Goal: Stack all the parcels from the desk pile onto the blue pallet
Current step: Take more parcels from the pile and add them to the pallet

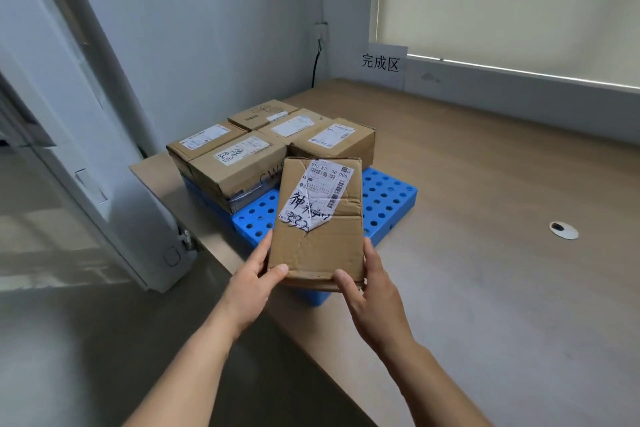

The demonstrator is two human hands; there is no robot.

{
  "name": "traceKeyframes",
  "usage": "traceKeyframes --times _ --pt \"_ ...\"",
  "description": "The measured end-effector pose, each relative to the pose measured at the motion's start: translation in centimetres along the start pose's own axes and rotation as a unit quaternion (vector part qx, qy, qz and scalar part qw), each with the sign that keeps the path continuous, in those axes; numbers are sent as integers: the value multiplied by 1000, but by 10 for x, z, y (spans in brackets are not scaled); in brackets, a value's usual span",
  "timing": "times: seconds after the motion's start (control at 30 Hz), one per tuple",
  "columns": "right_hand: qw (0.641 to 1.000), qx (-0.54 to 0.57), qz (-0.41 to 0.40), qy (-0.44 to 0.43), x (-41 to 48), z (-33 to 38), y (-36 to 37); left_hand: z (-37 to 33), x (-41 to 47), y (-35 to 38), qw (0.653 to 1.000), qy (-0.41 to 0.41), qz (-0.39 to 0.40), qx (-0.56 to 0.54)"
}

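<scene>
Cardboard fills the person's grip: a flat brown cardboard parcel (317, 246), rectangular, creased and dented across its top face. It is held by its near end over the near part of the blue perforated plastic pallet (388, 201); whether its underside touches the pallet cannot be told. A white shipping label (317, 194) with barcodes, printed digits and thick black handwriting covers the far half of the top face. The label is wrinkled and torn along its lower edge.

The left hand (256, 276) grips the near left corner, thumb pressed on top and fingers curled out of sight beneath. The right hand (372, 291) grips the near right corner, thumb on top and fingers along the right edge.

Behind the held parcel, five brown cardboard boxes (239, 166) with white labels sit packed together on the far and left part of the pallet. The pallet lies on the light wooden desk (502, 236), near its left edge. A white paper sign (382, 64) with black characters stands against the wall behind. A round grey cable grommet (563, 230) is set in the desk to the right.
</scene>
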State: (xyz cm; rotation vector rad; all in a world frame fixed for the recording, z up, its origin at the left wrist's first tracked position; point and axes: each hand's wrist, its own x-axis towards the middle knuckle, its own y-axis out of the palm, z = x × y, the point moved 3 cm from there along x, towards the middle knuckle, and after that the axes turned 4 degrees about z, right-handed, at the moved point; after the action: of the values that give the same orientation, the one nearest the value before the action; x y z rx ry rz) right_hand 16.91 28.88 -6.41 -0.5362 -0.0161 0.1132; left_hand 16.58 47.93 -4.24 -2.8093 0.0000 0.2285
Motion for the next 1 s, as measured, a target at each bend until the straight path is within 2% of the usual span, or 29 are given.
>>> traceKeyframes --times 0.17,0.3,0.77,0.9,1.0 --pt "999 1 11 35 16 5 28 17 16 -22 999 -29 9 -9" --pt "998 8 3 64 28 13 49 18 37 -41 1000 -19 18 -15" --pt "978 32 -87 186 74 60 120 51 140 -115 984 -12 164 60" --pt "970 41 -124 204 90 67 137 46 164 -134 965 49 186 180" --pt "962 47 -154 218 102 72 148 24 180 -159 941 185 102 265"
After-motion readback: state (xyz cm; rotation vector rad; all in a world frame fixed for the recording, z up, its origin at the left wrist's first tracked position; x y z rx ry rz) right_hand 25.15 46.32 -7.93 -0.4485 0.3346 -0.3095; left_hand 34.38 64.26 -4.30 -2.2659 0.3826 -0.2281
